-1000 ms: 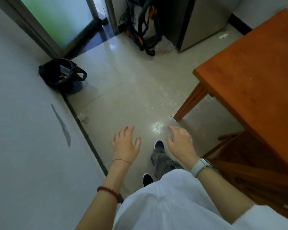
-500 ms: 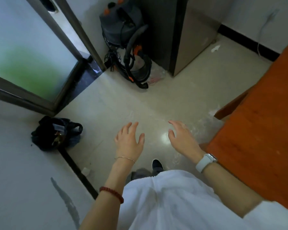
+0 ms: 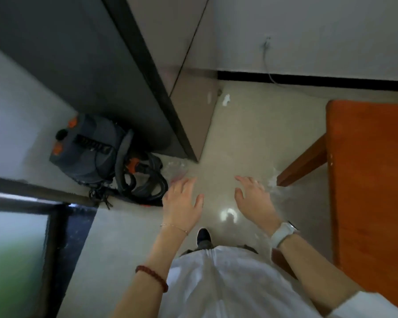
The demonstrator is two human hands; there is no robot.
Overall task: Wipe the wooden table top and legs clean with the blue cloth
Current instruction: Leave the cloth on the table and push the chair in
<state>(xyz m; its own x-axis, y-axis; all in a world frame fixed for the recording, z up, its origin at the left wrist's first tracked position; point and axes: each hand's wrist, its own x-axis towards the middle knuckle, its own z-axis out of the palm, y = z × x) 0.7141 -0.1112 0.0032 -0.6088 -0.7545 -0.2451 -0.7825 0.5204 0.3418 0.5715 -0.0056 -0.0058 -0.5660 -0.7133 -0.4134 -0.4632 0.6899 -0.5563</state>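
Both hands, left [image 3: 182, 203] and right [image 3: 254, 201], are hanging empty with fingers relaxed beside the worktop [image 3: 372, 180]; no cloth visible, so fetching it comes first.

Orange-brown wooden table [image 3: 372, 180], grey vacuum cleaner [image 3: 90, 148] with orange knobs, white watch strap [image 3: 282, 234], dark-red bead bracelet [image 3: 152, 277].

Dim and soft overall, with motion blur smearing most edges. Daylight from the frosted glass door [image 3: 14, 255] at lower left, washed pale and green, wholly out of focus. Small white glare spot on the glossy floor [image 3: 228, 214] between the hands. Heavy wide-angle bending of the wall line and dark cabinet [image 3: 83, 65] toward the frame's edges. Faint, diffuse shadows only.
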